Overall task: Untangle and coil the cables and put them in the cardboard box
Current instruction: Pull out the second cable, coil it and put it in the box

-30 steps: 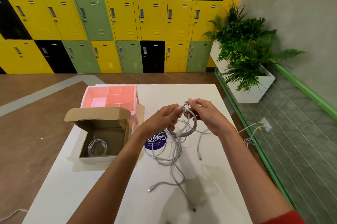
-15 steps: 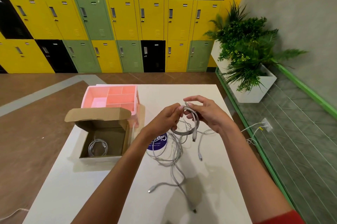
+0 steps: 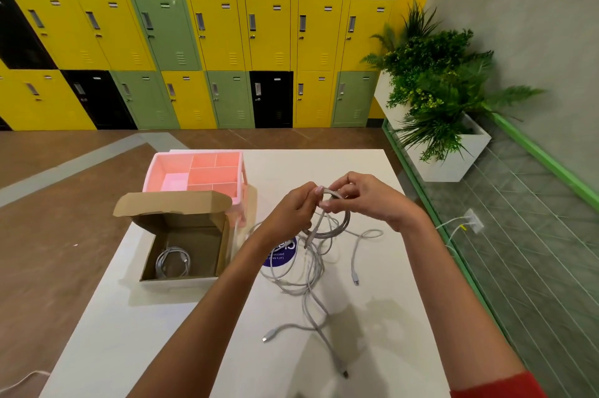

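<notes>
A small coil of grey cable [image 3: 337,225] hangs above the white table [image 3: 382,316], held at its top by both hands. My left hand [image 3: 293,209] pinches the coil from the left, and my right hand [image 3: 372,198] pinches it from the right. Below them a tangle of grey cables [image 3: 304,281] lies on the table, its plugs spread toward the front. The open cardboard box [image 3: 223,248] stands at the left, with one coiled cable [image 3: 171,263] inside.
A pink compartment organizer [image 3: 197,170] stands behind the box. A round blue sticker [image 3: 280,255] lies under the tangle. A white planter with green plants [image 3: 434,96] stands at the right, and lockers line the far wall. Another cable [image 3: 19,381] trails on the floor at the left.
The coil's loose plug end has swung down and now hangs below the loop. Both hands shifted their pinch slightly at the top of the coil.
</notes>
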